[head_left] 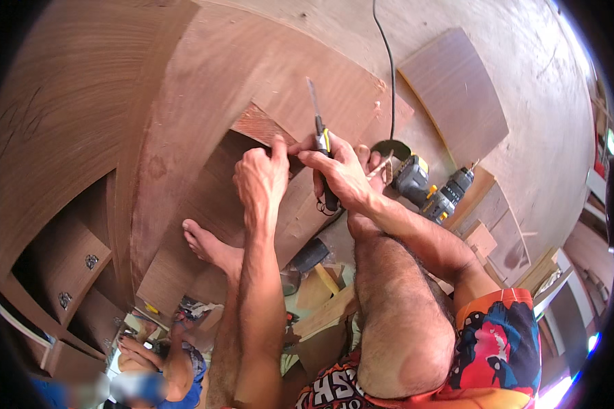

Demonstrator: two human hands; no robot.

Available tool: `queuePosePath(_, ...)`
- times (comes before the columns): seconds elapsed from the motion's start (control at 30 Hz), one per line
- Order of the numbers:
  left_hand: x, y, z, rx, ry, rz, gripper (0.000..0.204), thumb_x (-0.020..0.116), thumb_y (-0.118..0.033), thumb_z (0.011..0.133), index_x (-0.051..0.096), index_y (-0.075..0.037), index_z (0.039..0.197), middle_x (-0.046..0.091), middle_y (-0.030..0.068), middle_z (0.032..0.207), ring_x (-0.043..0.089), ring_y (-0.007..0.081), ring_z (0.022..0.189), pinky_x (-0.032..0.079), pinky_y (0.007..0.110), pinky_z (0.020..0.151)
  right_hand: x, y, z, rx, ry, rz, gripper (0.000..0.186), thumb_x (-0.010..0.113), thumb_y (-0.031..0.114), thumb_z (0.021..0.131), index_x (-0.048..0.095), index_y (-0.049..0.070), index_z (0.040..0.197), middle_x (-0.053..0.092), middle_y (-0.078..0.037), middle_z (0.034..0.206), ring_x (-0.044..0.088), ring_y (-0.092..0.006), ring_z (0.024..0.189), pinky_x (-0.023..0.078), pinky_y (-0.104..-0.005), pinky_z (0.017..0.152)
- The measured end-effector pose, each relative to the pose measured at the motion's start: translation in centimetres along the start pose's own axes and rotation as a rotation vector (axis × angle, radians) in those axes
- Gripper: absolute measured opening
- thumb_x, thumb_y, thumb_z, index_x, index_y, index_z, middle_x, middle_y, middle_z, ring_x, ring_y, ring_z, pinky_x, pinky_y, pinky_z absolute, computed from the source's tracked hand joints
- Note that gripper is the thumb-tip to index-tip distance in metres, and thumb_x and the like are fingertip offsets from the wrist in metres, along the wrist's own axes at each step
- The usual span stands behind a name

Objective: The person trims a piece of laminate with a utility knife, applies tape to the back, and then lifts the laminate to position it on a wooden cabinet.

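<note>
My right hand point(343, 174) is wrapped round a utility knife point(323, 140) with a black and yellow handle. Its long thin blade is out and points away from me, over a brown wooden panel point(300, 58). Close to its left is my left hand point(260, 174), fingers curled and thumb up, by the panel's near edge and a rough reddish wood strip point(256, 121). Whatever these curled fingers hold, if anything, is hidden under the hand. My bare foot point(211, 245) rests on wood below the left hand.
A cordless drill point(447, 194) lies right of my right hand, beside a black cable point(391, 75). A loose board point(457, 95) lies beyond. At left stands a wooden cabinet point(68, 262) with openings. A hammer point(310, 255) lies between my legs. Another person point(177, 365) sits at lower left.
</note>
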State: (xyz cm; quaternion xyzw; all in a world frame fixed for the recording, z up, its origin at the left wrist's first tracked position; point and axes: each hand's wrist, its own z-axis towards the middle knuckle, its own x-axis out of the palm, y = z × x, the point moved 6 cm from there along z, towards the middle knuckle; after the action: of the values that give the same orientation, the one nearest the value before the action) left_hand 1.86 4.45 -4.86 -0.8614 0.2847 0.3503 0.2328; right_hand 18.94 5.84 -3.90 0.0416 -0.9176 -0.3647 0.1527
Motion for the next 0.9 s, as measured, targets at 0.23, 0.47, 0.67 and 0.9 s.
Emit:
queuePosePath(0.23,-0.2,0.2,-1.5,-0.013,-0.019,-0.419,0.055,0.064,-0.041,0.101,0.068,0.008,0.076,0.065,0.0090,0.061,0.061,0.0125,0.051,0.048,0.028,0.046,-5.6,1.9,-0.4,-0.102,-0.024,-0.567,0.040,0.069,0.032,0.099,0.059,0.002,0.124,0.071,-0.015,0.084,0.070,-0.0268,0.072,0.052,-0.0380,0.067)
queuePosePath(0.47,1.0,1.2,-0.9,-0.044,-0.015,-0.561,0.053,0.069,-0.040,0.100,0.066,0.006,0.073,0.061,0.0065,0.059,0.056,0.0098,0.049,0.046,0.026,0.045,-4.8,1.0,-0.1,-0.372,0.142,-0.938,0.025,0.063,0.025,0.100,0.062,0.001,0.109,0.065,-0.022,0.081,0.066,-0.0415,0.080,0.051,-0.0501,0.068)
queuePosePath(0.67,0.9,1.1,-1.0,-0.038,-0.018,-0.557,0.054,0.069,-0.042,0.100,0.065,0.004,0.072,0.060,0.0057,0.058,0.054,0.0092,0.048,0.046,0.026,0.045,-2.7,2.4,0.6,-0.295,0.294,-1.207,0.022,0.064,0.026,0.099,0.059,0.005,0.096,0.065,-0.016,0.077,0.068,-0.0398,0.073,0.053,-0.0502,0.063)
queuePosePath(0.9,1.0,1.6,-0.7,-0.041,0.018,-0.601,0.052,0.072,-0.043,0.098,0.066,0.003,0.074,0.059,0.0040,0.060,0.052,0.0086,0.047,0.047,0.025,0.046,-5.0,2.8,-0.8,-0.336,0.323,-1.281,0.023,0.068,0.026,0.094,0.062,0.005,0.101,0.064,-0.015,0.079,0.069,-0.0361,0.077,0.055,-0.0469,0.065)
